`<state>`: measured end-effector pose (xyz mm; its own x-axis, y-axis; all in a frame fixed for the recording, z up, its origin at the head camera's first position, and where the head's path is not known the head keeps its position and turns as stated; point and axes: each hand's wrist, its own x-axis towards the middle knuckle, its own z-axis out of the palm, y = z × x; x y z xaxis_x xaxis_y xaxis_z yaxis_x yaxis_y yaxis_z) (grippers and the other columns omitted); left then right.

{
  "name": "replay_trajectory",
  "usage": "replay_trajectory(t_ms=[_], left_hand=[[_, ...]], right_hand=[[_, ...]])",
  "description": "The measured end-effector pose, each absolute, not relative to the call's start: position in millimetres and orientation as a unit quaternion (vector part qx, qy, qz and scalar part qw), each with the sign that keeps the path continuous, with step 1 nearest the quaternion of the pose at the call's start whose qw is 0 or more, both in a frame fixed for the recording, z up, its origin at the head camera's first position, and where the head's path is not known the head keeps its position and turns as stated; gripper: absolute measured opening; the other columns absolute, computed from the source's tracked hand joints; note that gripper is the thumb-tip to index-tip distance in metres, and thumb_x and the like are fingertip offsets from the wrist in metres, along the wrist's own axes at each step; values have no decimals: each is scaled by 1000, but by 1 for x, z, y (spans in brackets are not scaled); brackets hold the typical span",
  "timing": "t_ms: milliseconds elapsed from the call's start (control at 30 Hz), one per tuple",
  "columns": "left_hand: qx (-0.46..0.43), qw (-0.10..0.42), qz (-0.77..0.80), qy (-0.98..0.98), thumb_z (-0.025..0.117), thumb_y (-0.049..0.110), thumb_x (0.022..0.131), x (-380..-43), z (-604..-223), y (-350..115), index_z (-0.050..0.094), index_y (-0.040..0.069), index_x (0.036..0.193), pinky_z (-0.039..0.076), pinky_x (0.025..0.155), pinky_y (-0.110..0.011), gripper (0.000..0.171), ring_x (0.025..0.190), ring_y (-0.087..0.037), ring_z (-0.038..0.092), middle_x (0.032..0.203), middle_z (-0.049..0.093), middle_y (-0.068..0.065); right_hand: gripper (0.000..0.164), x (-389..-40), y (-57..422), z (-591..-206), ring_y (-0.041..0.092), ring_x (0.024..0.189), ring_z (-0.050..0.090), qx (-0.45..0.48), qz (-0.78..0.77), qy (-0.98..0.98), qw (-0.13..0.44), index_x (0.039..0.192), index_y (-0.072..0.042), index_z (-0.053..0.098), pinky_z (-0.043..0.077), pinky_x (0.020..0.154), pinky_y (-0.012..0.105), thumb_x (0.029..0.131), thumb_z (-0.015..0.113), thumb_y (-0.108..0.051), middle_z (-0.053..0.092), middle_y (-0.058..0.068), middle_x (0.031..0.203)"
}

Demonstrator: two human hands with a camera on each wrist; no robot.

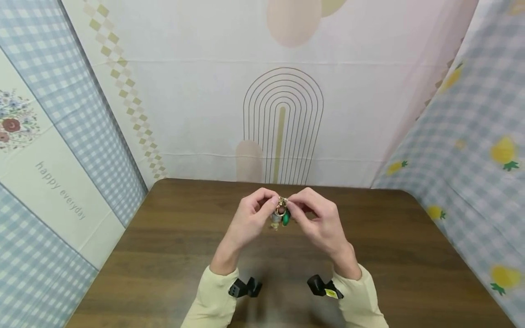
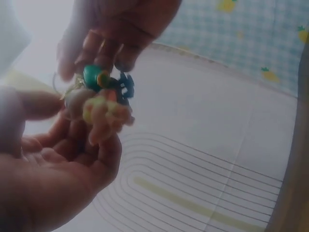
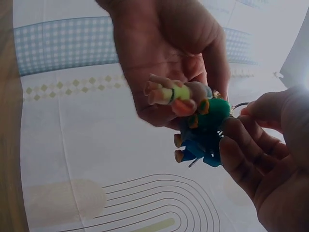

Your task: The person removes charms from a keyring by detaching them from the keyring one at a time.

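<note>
Both hands meet over the far middle of the table around a keychain (image 1: 280, 212) with small figurine charms on gold-coloured metal. My left hand (image 1: 248, 221) pinches its left side between thumb and fingers. From the right, my right hand (image 1: 321, 223) pinches the metal part near the top. A green charm (image 3: 215, 112) with orange feet hangs beside a dark blue charm (image 3: 200, 145). Next to them is a pale figurine (image 2: 107, 113) with a yellow-green band. A thin metal ring (image 3: 240, 104) shows by the right fingertips in the right wrist view. Fingers hide part of the metalwork.
The dark wooden table (image 1: 172, 255) has rounded far corners. A patterned white cloth (image 1: 197, 114) hangs behind it, with blue checked cloths (image 1: 451, 173) at the sides. Black camera mounts (image 1: 245, 288) sit on both wrists.
</note>
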<state>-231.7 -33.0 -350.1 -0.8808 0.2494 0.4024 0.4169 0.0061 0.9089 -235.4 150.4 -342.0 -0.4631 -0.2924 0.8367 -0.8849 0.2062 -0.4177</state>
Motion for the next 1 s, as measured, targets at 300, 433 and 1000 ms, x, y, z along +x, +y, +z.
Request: replay_trajectory(t_ms=[300, 433, 1000], left_hand=[[-209, 57, -685, -695, 57, 21, 100, -224, -343, -34, 67, 4, 103, 55, 54, -32, 20, 66, -14, 60, 87, 66, -13], [-214, 65, -682, -697, 60, 18, 98, -223, -340, -34, 67, 4, 101, 52, 54, -27, 16, 67, -10, 59, 89, 66, -12], [-278, 132, -646, -698, 58, 7, 96, -212, -336, -40, 61, 3, 99, 51, 63, -22, 6, 74, -12, 55, 88, 61, -13]], right_hand=[[20, -235, 146, -343, 5, 69, 57, 411, 477, -701, 335, 89, -7, 71, 51, 61, 15, 81, 70, 11, 65, 2, 82], [21, -235, 145, -343, 5, 70, 58, 413, 474, -699, 340, 90, -6, 71, 51, 62, 14, 80, 70, 12, 65, 3, 82], [3, -228, 137, -343, 7, 71, 54, 468, 518, -652, 295, 89, 1, 64, 50, 59, 17, 89, 66, 3, 58, 6, 82]])
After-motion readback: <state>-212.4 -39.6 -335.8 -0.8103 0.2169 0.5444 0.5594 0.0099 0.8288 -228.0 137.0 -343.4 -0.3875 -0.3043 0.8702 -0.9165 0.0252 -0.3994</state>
